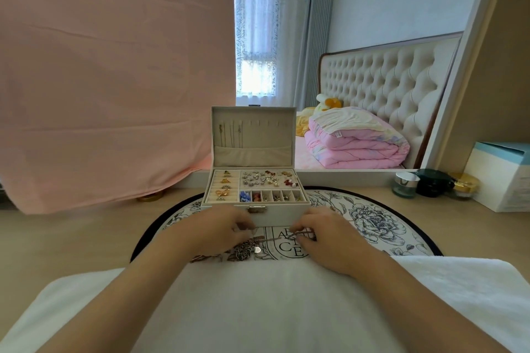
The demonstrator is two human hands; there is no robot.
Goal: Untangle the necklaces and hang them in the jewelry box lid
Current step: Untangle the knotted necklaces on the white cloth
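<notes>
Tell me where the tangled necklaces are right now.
In the head view, the tangled necklaces lie on the round mat in front of the jewelry box, by the left hand, with one chain stretched across to the right hand.

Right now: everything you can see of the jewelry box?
The jewelry box is cream, open, on the round floral mat. Its lid stands upright; its beige lining has a row of hooks, thin chains on the left ones, a pocket below. The tray holds ring rolls left, earrings right, small cells in front. A metal clasp fronts it. The left hand and right hand lie before it; contact unclear.
</notes>
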